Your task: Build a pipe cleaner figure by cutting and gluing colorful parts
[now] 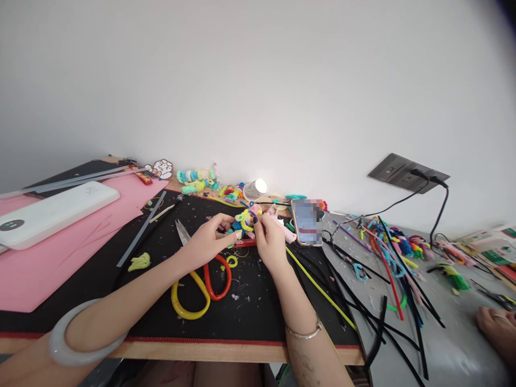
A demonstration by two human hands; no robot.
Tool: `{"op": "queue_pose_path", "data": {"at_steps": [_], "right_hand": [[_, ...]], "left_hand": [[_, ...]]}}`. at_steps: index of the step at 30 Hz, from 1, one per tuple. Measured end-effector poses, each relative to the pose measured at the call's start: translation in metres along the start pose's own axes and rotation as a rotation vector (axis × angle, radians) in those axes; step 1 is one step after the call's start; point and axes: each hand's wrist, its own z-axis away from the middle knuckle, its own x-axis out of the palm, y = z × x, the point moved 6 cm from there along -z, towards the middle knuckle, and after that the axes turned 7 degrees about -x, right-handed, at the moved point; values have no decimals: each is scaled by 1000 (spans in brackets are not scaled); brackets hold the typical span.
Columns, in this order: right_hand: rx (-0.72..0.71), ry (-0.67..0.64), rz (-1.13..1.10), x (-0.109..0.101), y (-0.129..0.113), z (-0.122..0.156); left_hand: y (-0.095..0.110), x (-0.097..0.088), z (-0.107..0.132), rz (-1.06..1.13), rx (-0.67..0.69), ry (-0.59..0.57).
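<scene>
My left hand (212, 236) and my right hand (271, 235) meet over the black mat (153, 301), fingers closed round a small multicoloured pipe-cleaner figure (245, 219). Yellow, blue, green and pink fuzzy parts of it show between them; my fingers hide the rest. Beneath my left wrist lie big scissors with yellow and red handles (189, 307), blades pointing away to the left. A small yellow pipe-cleaner ring (231, 262) rests beside the red handle. A phone (307, 223) leans upright just beyond my right hand, its screen partly blurred out.
Leftward, a white power bank (60, 214) lies on pink sheets (80, 263). Along the wall stand a paper cup (255, 190) and finished-looking fuzzy pieces (197, 176). Loose black pipe cleaners (379, 322) spread over the grey table at right, where another person's hand (497, 325) rests.
</scene>
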Motion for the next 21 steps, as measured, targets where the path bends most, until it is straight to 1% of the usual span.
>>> {"op": "queue_pose_path", "data": {"at_steps": [6, 12, 21], "right_hand": [[-24, 7, -7, -2, -3, 0], [-19, 12, 5, -2, -3, -1], [1, 11, 13, 0, -5, 1]], "left_hand": [[5, -3, 4, -45, 20, 41], [8, -4, 6, -124, 25, 63], [11, -5, 8, -209, 93, 115]]}}
